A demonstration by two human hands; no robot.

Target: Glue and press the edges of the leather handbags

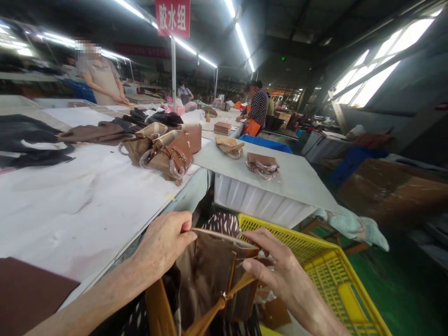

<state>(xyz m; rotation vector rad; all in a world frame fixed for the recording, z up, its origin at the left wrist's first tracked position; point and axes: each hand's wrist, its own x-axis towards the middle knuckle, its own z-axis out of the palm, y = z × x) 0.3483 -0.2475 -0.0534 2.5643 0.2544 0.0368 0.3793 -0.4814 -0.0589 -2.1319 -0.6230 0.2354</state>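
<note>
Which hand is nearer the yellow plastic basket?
Right. The right hand overlaps the yellow plastic basket in view; the left hand is farther left, pinching the brown handbag.

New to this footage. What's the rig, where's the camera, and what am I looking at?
There is no machine: a person works with two bare hands. The single picture comes from a camera worn on the head, looking forward and down. The left hand pinches the top edge of an open brown bag. The right hand is at its opposite side, by a tan strap; its exact grip is hard to tell. On the white-covered table stand several finished-looking brown bags, with dark material to their left. A grey board carries two folded brown items. A yellow crate is at the right. Other people stand further back.
</note>
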